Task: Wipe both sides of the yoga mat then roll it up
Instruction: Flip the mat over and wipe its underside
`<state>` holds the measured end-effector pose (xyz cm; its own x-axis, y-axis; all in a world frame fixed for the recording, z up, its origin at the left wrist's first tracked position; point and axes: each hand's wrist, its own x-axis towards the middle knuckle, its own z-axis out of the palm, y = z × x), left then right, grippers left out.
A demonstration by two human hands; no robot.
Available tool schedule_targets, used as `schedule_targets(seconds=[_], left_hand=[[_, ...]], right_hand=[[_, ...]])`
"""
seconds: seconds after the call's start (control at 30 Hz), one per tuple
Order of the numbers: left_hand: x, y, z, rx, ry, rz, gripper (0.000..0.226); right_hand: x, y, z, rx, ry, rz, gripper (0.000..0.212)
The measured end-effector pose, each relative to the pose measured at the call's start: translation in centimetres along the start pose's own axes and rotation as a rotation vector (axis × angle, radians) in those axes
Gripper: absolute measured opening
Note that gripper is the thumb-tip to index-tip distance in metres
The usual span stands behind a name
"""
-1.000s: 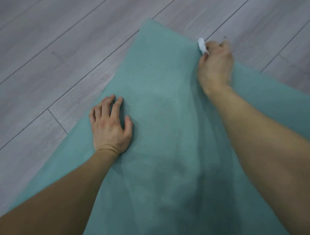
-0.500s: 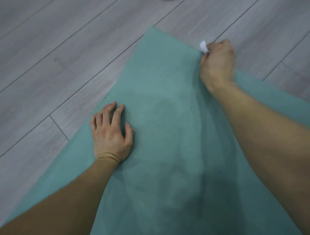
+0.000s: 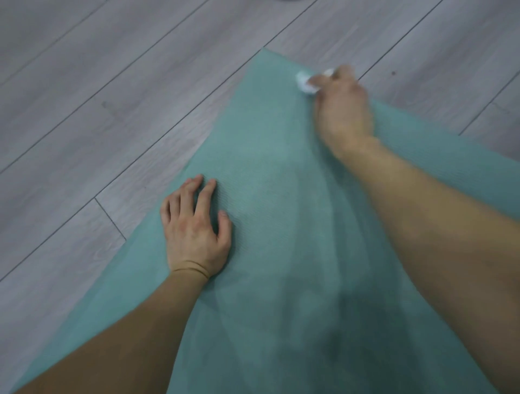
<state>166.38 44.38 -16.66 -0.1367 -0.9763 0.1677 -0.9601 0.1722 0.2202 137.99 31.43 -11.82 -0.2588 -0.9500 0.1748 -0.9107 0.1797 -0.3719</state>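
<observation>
A teal yoga mat point(image 3: 275, 174) lies flat on the floor, running away from me, with its far corner at the top centre. My left hand point(image 3: 195, 230) rests palm down on the mat near its left edge, fingers spread. Near the mat's far end, my right hand point(image 3: 342, 109) holds a small white wipe point(image 3: 305, 83) against the surface; this hand is motion-blurred. Faint damp streaks show on the mat between my arms.
Grey wood-plank floor point(image 3: 112, 98) surrounds the mat on the left, far side and right. A dark object is just cut off at the top edge point(image 3: 289, 0).
My right hand with the wipe has slid left along the mat's far end. My left hand stays pressed in place. The view has shifted slightly.
</observation>
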Motion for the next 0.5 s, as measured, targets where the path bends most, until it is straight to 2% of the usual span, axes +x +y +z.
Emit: schedule_targets(seconds=[0.03,0.07,0.1,0.17,0.23,0.27,0.33,0.4,0.5], left_hand=[[0.0,0.0,0.0,0.005,-0.002,-0.001,0.055],[0.0,-0.1,0.0,0.011,-0.003,-0.002,0.056],[0.0,-0.1,0.0,0.013,-0.004,-0.005,0.056],[0.0,-0.2,-0.1,0.008,-0.006,0.001,0.055],[-0.1,-0.2,0.0,-0.005,-0.001,0.004,0.054],[-0.1,-0.3,0.1,-0.008,0.005,-0.008,0.053],[-0.2,-0.2,0.2,0.007,0.019,-0.069,0.052],[-0.1,-0.1,0.1,0.030,0.029,-0.143,0.054],[-0.1,0.0,0.0,0.021,0.032,-0.138,0.056]], right_hand=[[0.5,0.2,0.6,0.038,0.074,0.175,0.038],[-0.2,-1.2,1.1,0.036,0.105,0.263,0.037],[-1.8,-3.1,1.9,0.054,0.083,0.235,0.036],[-6.2,-7.0,4.2,0.202,-0.077,-0.093,0.034],[-9.7,-9.5,4.9,0.318,-0.322,-0.453,0.037],[-9.9,-9.9,4.6,0.323,-0.425,-0.559,0.040],[-7.7,-9.6,3.2,0.241,-0.520,-0.644,0.042],[-3.9,-8.1,2.5,0.107,-0.439,-0.518,0.039],[0.9,-5.5,2.5,0.015,-0.150,-0.087,0.034]])
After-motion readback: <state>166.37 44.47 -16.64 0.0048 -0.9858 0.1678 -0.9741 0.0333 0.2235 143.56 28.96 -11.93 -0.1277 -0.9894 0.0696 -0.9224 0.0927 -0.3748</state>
